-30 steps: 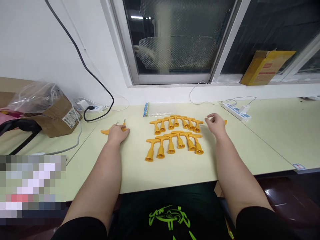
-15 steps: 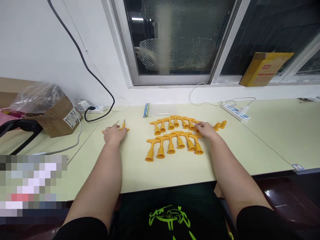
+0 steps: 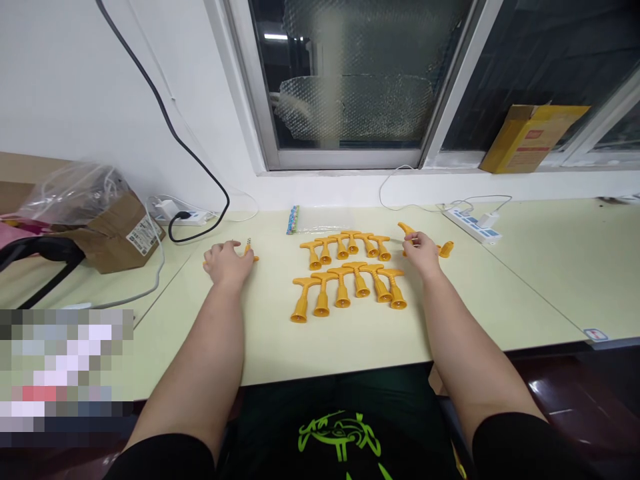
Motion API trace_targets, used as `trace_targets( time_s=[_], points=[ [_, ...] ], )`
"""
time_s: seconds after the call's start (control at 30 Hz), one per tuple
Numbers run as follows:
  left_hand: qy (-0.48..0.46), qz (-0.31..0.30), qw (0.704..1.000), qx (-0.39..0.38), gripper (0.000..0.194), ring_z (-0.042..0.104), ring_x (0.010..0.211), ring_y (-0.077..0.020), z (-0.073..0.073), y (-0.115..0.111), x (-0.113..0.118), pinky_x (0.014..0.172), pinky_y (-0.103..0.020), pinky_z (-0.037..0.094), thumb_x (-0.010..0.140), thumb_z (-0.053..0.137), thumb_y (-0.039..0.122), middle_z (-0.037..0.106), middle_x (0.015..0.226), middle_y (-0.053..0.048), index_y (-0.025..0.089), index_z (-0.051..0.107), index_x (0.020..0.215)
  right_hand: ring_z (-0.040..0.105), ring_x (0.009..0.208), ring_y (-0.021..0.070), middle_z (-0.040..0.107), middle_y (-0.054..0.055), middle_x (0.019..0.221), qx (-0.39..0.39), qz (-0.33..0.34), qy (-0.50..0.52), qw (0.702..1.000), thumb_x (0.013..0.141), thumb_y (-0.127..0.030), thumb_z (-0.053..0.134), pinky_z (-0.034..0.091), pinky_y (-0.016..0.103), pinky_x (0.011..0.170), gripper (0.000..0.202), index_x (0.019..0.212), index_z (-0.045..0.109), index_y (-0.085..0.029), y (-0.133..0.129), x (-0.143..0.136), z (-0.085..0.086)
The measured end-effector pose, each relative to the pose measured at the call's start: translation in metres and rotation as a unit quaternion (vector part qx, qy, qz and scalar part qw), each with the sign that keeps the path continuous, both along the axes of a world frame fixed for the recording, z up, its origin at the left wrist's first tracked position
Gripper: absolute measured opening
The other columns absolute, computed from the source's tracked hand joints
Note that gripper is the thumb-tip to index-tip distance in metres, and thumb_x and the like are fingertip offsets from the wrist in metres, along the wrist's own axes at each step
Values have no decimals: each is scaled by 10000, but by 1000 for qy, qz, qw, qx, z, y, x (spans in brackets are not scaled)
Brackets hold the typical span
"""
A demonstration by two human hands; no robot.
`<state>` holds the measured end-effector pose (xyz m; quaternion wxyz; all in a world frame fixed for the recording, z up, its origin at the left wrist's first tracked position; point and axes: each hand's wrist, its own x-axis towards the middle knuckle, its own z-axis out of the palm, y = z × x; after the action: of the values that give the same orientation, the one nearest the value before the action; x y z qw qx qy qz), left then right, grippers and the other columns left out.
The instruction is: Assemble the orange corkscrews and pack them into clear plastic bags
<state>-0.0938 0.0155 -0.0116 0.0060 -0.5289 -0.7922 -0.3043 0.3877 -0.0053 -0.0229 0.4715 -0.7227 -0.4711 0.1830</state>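
My left hand (image 3: 226, 263) lies over yellow corkscrew handles at the left of the table. Its fingers are curled down around one; a second handle (image 3: 256, 259) with a metal spiral pokes out beside the thumb. Pinched in my right hand (image 3: 423, 255) is a yellow corkscrew (image 3: 406, 229), tilted, with part of its T-handle showing above the fingers. Behind the right hand lie yellow bell-shaped sleeves (image 3: 447, 249), one partly covered. Between my hands several yellow corkscrews form two curved rows, a back row (image 3: 342, 248) and a front row (image 3: 342, 293), bell ends towards me.
A clear plastic bag (image 3: 325, 220) with a coloured edge lies behind the rows. Power strips (image 3: 473, 225) with cables sit along the wall. At left stands a cardboard box (image 3: 117, 233) with plastic on it. A flattened yellow box (image 3: 533, 140) leans against the window.
My right hand has moved right, away from the back row's end, with a corkscrew in it. My left hand's fingers have shifted slightly and now cover one spiral.
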Motion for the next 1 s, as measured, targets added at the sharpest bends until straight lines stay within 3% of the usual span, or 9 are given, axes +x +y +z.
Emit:
trace_targets(
  time_s=[0.1, 0.17, 0.3, 0.4, 0.47, 0.6, 0.7, 0.87, 1.0],
  points=[
    [29, -135, 982, 128, 424, 461, 1312, -371, 9, -12, 26, 1173, -543, 336, 865, 637, 342, 589, 1281, -160, 189, 640, 1261, 601, 634, 135, 673, 1, 877, 99, 91, 153, 979, 730, -331, 621, 521, 307, 680, 256, 963, 610, -226, -4, -18, 8],
    [44, -254, 950, 173, 446, 502, 1285, -335, 14, -22, 50, 1177, -510, 355, 865, 654, 292, 596, 1286, -138, 192, 619, 1298, 597, 603, 131, 657, -20, 784, 107, 189, 227, 949, 744, -346, 635, 521, 296, 656, 254, 964, 592, -228, -10, -36, 14],
    [85, -454, 853, 243, 409, 508, 1355, -299, 16, -40, 98, 1161, -494, 418, 894, 676, 257, 553, 1446, -129, 241, 643, 1301, 619, 581, 136, 698, -3, 734, 15, 340, 286, 896, 798, -396, 698, 518, 284, 613, 257, 967, 618, -219, -27, -72, 22],
    [120, -542, 783, 279, 366, 506, 1407, -270, 15, -46, 118, 1163, -487, 443, 937, 627, 170, 559, 1492, -113, 256, 659, 1291, 649, 603, 148, 729, 27, 775, -50, 423, 328, 843, 809, -425, 749, 522, 278, 588, 280, 953, 632, -214, -38, -87, 26],
    [117, -580, 755, 284, 348, 517, 1416, -254, 14, -47, 123, 1147, -470, 470, 955, 592, 127, 621, 1438, -97, 250, 670, 1271, 637, 586, 142, 745, 45, 808, -91, 451, 350, 816, 809, -435, 774, 503, 264, 550, 305, 968, 633, -216, -43, -90, 27],
    [70, -613, 743, 259, 336, 619, 1308, -222, 14, -46, 120, 1078, -423, 526, 983, 555, 134, 688, 1351, -89, 238, 668, 1281, 606, 575, 128, 743, 49, 841, -138, 466, 372, 791, 777, -460, 826, 429, 231, 493, 381, 993, 614, -229, -45, -89, 28],
    [28, -606, 762, 224, 235, 708, 1090, -213, 12, -46, 116, 967, -390, 560, 987, 593, 228, 752, 1179, -95, 211, 697, 1197, 631, 662, 141, 694, 14, 820, -101, 477, 331, 808, 769, -463, 845, 473, 254, 579, 384, 973, 619, -229, -43, -86, 25],
    [-143, -529, 828, 115, 286, 675, 773, -184, 7, -50, 122, 771, -328, 545, 938, 667, 421, 710, 822, -51, 165, 696, 1063, 656, 1051, 206, 685, 44, 1072, 66, 493, 115, 860, 897, -370, 733, 523, 385, 953, 205, 1020, 653, -226, -43, -88, 20],
    [-367, -462, 807, -26, 523, 617, 647, -148, 9, -54, 129, 687, -279, 521, 916, 666, 422, 637, 685, 15, 161, 555, 1356, 637, 1118, 245, 670, 76, 1142, 172, 483, -81, 855, 955, -265, 633, 511, 464, 998, 143, 1094, 655, -239, -47, -96, 22]
  ],
)
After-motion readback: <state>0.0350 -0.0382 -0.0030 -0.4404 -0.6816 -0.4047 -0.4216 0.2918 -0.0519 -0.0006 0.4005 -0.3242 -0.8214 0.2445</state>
